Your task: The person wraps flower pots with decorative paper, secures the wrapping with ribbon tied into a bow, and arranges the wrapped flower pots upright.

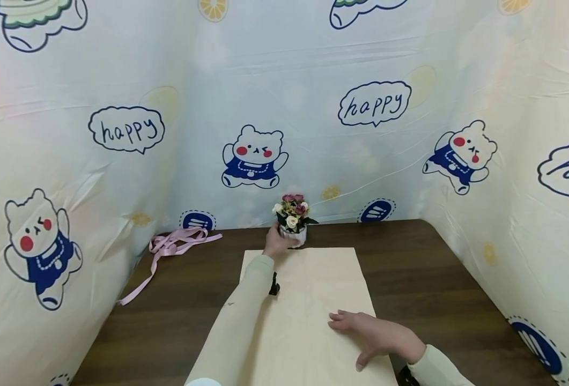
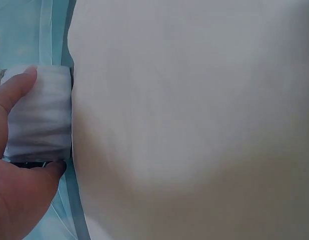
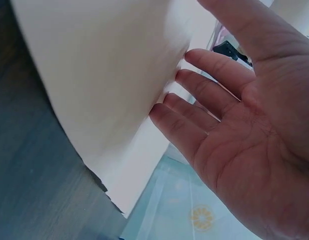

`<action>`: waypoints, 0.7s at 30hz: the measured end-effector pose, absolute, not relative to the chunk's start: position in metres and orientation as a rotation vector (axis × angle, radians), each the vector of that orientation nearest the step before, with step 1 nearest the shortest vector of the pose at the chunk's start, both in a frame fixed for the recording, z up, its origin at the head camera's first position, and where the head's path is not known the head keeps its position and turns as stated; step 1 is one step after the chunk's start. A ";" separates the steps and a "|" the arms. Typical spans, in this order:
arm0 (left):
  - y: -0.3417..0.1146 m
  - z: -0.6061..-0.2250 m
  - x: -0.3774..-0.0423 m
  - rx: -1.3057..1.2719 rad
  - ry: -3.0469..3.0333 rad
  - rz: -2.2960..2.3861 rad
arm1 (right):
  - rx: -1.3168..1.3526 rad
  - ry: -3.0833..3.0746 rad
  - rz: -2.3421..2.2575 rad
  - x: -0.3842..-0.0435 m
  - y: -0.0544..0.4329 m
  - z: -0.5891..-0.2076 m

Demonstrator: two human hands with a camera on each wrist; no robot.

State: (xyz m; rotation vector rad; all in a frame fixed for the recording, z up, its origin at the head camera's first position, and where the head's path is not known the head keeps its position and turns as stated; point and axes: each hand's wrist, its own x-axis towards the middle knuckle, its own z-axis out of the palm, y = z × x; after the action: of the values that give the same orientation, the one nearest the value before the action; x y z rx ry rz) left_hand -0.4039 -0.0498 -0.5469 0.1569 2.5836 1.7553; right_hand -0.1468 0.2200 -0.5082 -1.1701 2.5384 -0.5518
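A small white pot (image 1: pixel 301 236) of artificial-looking flowers (image 1: pixel 292 212), dark pink and cream, stands upright at the far end of the table. My left hand (image 1: pixel 276 242) grips its side; the left wrist view has thumb and fingers around the white pot (image 2: pixel 42 117). A long sheet of cream paper (image 1: pixel 313 300) lies from the pot toward me, its far edge close by the pot. Over the sheet's right side my right hand (image 1: pixel 373 335) is spread, and in the right wrist view its straight fingertips (image 3: pixel 162 112) touch the paper (image 3: pixel 104 75).
A loosely bundled pink ribbon (image 1: pixel 173 245) lies at the table's back left, one end trailing toward me. The dark wooden table (image 1: pixel 424 279) is enclosed at the back and sides by a printed cloth (image 1: pixel 313 150) with bears and lettering.
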 end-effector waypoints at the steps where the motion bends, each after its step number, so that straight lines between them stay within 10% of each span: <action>1: -0.050 -0.548 -0.404 0.153 2.593 1.754 | -1.169 2.540 -0.550 -0.147 0.220 -0.509; 21: -0.048 -0.550 -0.408 0.102 2.582 1.846 | -1.139 2.548 -0.523 -0.146 0.218 -0.508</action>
State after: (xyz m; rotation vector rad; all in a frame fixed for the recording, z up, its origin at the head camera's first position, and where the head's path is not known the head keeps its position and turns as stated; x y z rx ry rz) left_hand -0.4077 -0.0477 -0.5495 0.1019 2.5823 1.8459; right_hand -0.1457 0.2176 -0.5076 -1.1387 2.5482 -0.5225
